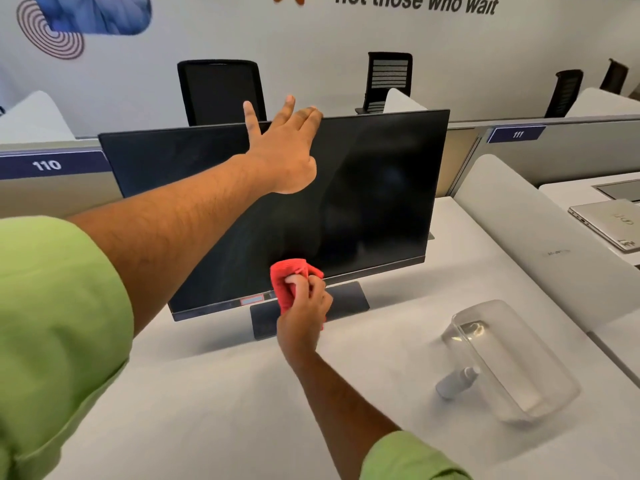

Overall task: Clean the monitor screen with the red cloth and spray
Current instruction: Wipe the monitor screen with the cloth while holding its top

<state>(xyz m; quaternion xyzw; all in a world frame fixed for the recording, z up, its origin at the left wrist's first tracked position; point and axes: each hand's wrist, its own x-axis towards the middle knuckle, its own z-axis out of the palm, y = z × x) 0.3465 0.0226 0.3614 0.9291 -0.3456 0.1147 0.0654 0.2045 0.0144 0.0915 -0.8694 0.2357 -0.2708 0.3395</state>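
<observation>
A black monitor (381, 188) stands on the white desk, its screen dark and tilted. My left hand (284, 150) reaches up to the monitor's top edge with fingers spread, the fingertips over the rim. My right hand (304, 310) grips a bunched red cloth (289, 277) and presses it against the lower middle of the screen, just above the bottom bezel. A small grey spray bottle (455, 382) lies on its side on the desk to the right, beside a clear tray.
A clear plastic tray (540, 386) sits at the right of the white desk (207, 410). The monitor's dark base (349, 299) lies under the screen. A closed laptop (606, 223) rests on the neighbouring desk. Black office chairs (221, 91) stand behind the partition.
</observation>
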